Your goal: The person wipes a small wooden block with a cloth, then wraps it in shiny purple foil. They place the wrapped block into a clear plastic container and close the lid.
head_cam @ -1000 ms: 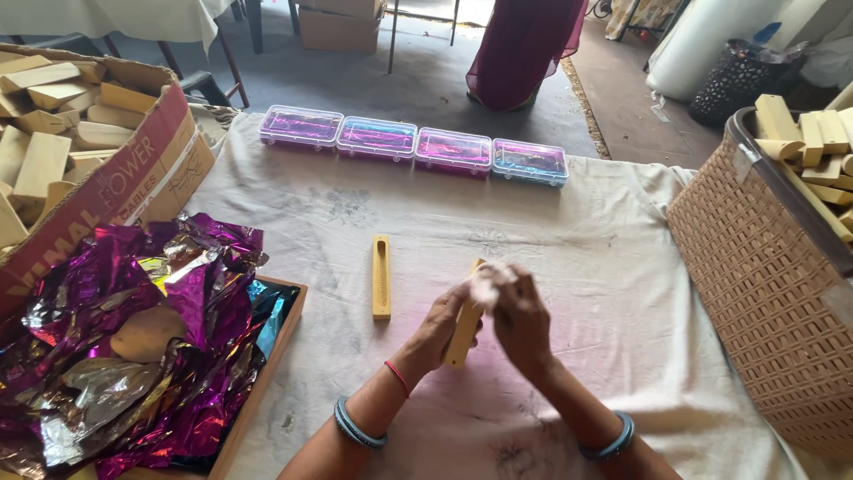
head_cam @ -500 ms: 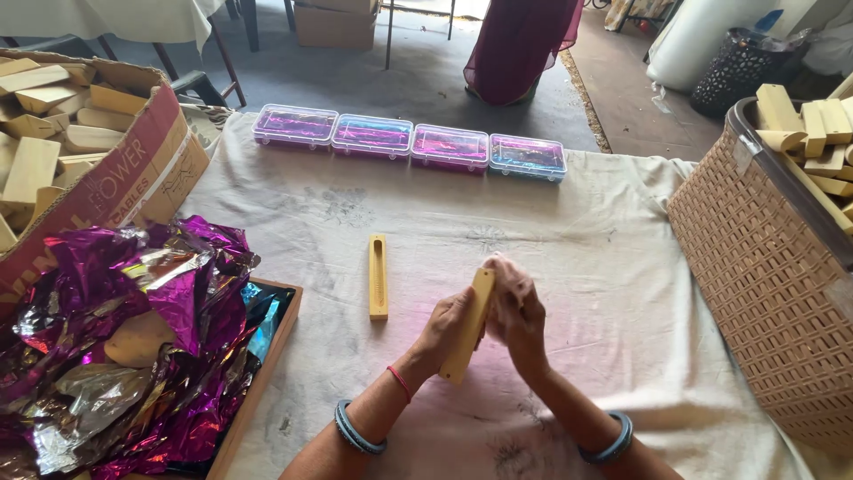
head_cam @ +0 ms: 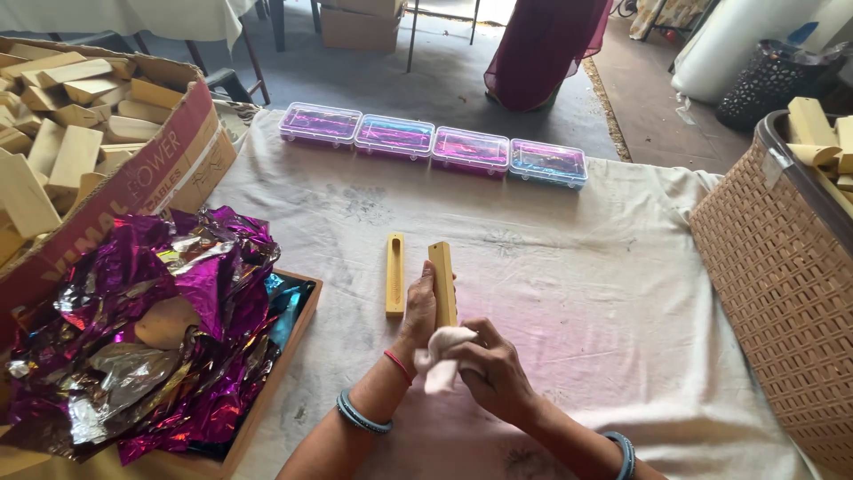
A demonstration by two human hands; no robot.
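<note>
The left hand (head_cam: 419,307) is gripping a long wooden block (head_cam: 442,283) near the middle of the cloth-covered table (head_cam: 622,293), fingers wrapped firmly around its lower part, while the right hand (head_cam: 493,369) is pinching a small white cloth (head_cam: 442,356) in curled fingers against the block's near end. For a clean wipe, the block is best kept steady and the cloth drawn along its full length with even pressure. A second slotted wooden piece (head_cam: 394,274) is lying just left of it.
</note>
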